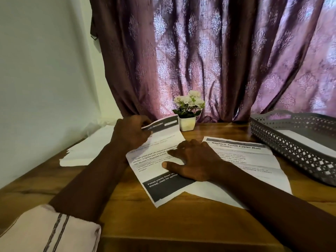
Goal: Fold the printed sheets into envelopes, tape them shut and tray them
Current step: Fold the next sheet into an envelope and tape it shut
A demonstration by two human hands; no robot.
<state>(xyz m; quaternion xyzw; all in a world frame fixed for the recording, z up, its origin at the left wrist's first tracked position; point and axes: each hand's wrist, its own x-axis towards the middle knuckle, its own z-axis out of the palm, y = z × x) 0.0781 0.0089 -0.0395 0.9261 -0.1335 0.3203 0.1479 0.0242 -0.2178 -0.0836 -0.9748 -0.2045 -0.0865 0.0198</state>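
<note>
— Where's the sheet?

— Printed sheet (154,160) lies mid-table, skewed: long axis runs from the dark band at my near edge away toward the flower pot (187,123). Far end is lifted and curling back toward me.

— Who's got that far end?

— My left hand (130,132). Fingers closed narrow, pinching the far edge by the header strip. It's the nearer hand to the fold, so I judge it carries the edge.

— Right?

— Right hand (192,160) lies flat on the middle of the sheet, fingers spread wide, pressing, gripping nothing. It sits between the lifted end and the dark band, so the crease should land just beyond its fingertips, across the long axis.

— Rest?

— Second sheet (243,157) lies flat just right of my right hand, partly under the first. Grey tray (283,142) further right, something white and flat inside. Blank stack (87,151) to the left. No tape in view.
</note>
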